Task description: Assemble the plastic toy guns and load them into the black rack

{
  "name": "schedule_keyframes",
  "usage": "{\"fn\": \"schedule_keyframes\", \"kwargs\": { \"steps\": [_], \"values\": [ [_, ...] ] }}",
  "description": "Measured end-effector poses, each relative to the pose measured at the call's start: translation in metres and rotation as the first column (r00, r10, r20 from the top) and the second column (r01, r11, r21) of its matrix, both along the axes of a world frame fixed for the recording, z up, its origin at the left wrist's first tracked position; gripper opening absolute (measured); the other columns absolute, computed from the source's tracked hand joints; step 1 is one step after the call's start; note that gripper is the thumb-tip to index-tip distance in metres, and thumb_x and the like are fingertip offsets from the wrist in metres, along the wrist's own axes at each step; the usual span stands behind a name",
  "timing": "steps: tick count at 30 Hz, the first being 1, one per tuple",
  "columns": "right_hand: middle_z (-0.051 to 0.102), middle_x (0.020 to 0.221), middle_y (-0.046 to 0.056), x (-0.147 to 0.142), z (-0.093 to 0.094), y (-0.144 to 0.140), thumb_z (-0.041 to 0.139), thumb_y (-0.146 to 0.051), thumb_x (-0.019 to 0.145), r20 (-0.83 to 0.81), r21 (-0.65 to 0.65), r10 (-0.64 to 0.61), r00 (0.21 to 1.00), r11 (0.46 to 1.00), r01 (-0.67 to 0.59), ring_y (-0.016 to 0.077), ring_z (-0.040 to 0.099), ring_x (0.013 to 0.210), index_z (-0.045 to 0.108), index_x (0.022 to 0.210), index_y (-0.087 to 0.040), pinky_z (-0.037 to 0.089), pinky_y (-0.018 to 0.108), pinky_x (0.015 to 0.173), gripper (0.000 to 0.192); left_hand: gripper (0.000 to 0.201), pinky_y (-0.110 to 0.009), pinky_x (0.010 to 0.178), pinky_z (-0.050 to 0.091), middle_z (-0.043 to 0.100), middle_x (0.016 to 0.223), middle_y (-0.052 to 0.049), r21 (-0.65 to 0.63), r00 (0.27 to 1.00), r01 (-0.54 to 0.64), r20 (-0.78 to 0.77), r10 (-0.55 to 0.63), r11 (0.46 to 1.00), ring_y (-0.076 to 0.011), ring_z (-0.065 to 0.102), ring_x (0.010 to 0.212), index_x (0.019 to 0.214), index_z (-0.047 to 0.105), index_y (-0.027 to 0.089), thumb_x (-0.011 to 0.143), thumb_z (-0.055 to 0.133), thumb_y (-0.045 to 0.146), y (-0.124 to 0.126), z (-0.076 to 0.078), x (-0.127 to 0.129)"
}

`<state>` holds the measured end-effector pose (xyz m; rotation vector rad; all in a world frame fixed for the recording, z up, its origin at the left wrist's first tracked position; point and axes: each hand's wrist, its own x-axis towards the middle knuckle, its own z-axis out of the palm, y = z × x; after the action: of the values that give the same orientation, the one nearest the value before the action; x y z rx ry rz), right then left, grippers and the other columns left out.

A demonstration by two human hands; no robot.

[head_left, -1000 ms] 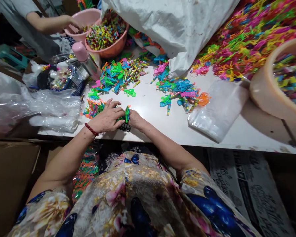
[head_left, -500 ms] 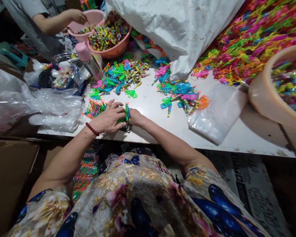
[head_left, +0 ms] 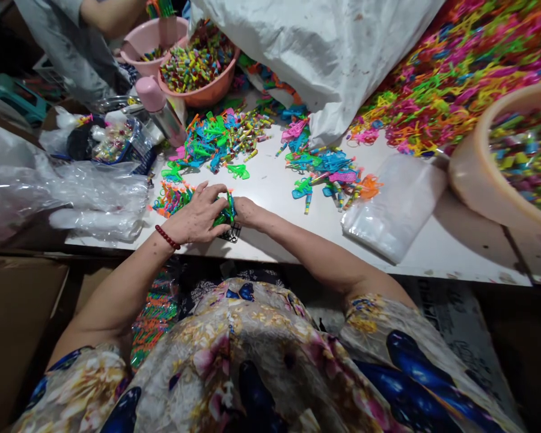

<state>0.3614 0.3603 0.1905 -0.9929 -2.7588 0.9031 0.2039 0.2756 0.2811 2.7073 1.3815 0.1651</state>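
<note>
My left hand (head_left: 199, 215), with a dark red bead bracelet at the wrist, curls its fingers and thumb around a green plastic toy (head_left: 229, 207) with an orange tip. My right hand (head_left: 247, 211) pinches the same toy from the right side; its fingertips are mostly hidden behind it. Beneath both hands lies a black openwork rack (head_left: 233, 233), largely covered. Packed rows of small toys with orange tips (head_left: 169, 198) stand left of my left hand, and a single green toy (head_left: 238, 171) lies just beyond my fingers.
Loose toys form a left pile (head_left: 211, 138) and a right pile (head_left: 324, 165). A stack of clear bags (head_left: 394, 207) and a cream basin (head_left: 473, 162) are at right. A pink-capped flask (head_left: 162, 111) and an orange basin (head_left: 198, 95) stand behind. A co-worker's arm (head_left: 110, 17) shows top left.
The green toy between my hands has tilted slightly, while both hands stay almost in place. The co-worker's hand has moved up away from the pink basin, out of sight.
</note>
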Motion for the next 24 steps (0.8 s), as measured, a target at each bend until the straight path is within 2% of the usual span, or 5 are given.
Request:
{"fn": "schedule_keyframes", "kwargs": {
  "steps": [5, 10, 14, 19, 24],
  "values": [
    [0.075, 0.097, 0.010, 0.000, 0.000, 0.003, 0.063, -0.018, 0.080, 0.065, 0.043, 0.011, 0.998, 0.999, -0.014, 0.0233, 0.068, 0.088, 0.072, 0.100, -0.013, 0.043, 0.025, 0.071, 0.022, 0.066, -0.059, 0.122, 0.020, 0.043, 0.146, -0.023, 0.003, 0.999, -0.003, 0.039, 0.003, 1.000, -0.0349, 0.037, 0.142, 0.142, 0.037, 0.013, 0.089, 0.059, 0.045, -0.001, -0.003, -0.002],
    [0.075, 0.096, 0.009, 0.000, -0.003, 0.002, 0.063, -0.021, 0.082, 0.039, 0.037, -0.004, 0.999, 0.999, 0.003, 0.0234, 0.068, 0.087, 0.073, 0.104, -0.013, 0.044, 0.026, 0.071, 0.025, 0.086, -0.061, 0.122, 0.016, 0.028, 0.160, -0.022, -0.010, 1.000, 0.003, 0.004, -0.003, 1.000, -0.0348, 0.030, 0.148, 0.157, 0.015, 0.017, 0.089, 0.061, 0.040, -0.002, -0.005, -0.004],
    [0.075, 0.097, 0.011, 0.001, -0.013, -0.003, 0.064, -0.025, 0.084, -0.014, 0.085, 0.065, 0.998, 0.994, -0.063, 0.0241, 0.067, 0.088, 0.073, 0.103, -0.013, 0.045, 0.028, 0.076, 0.025, 0.089, -0.060, 0.123, 0.014, 0.021, 0.165, -0.018, -0.033, 1.000, 0.001, -0.013, -0.002, 0.999, -0.0352, 0.031, 0.147, 0.159, 0.014, 0.018, 0.088, 0.062, 0.038, -0.002, -0.003, -0.002],
    [0.071, 0.105, 0.016, 0.003, -0.027, -0.009, 0.067, -0.028, 0.081, -0.109, 0.136, 0.037, 0.993, 0.990, -0.022, 0.0226, 0.063, 0.086, 0.069, 0.110, -0.009, 0.045, 0.029, 0.074, 0.035, 0.087, -0.060, 0.124, 0.013, 0.034, 0.161, -0.014, -0.071, 1.000, -0.003, -0.017, 0.002, 0.997, -0.0337, 0.034, 0.143, 0.161, 0.015, 0.020, 0.089, 0.060, 0.039, -0.002, -0.001, -0.002],
    [0.071, 0.078, 0.008, 0.003, -0.025, -0.001, 0.064, -0.024, 0.081, -0.064, 0.004, 0.004, 0.998, 1.000, -0.004, 0.0160, 0.057, 0.068, 0.072, 0.089, -0.009, 0.038, 0.026, 0.063, 0.020, 0.085, -0.060, 0.123, 0.015, 0.024, 0.166, -0.012, -0.045, 0.999, -0.002, -0.039, 0.000, 0.999, -0.0334, 0.033, 0.144, 0.161, 0.014, 0.023, 0.091, 0.058, 0.040, -0.001, 0.000, -0.001]
  ]
}}
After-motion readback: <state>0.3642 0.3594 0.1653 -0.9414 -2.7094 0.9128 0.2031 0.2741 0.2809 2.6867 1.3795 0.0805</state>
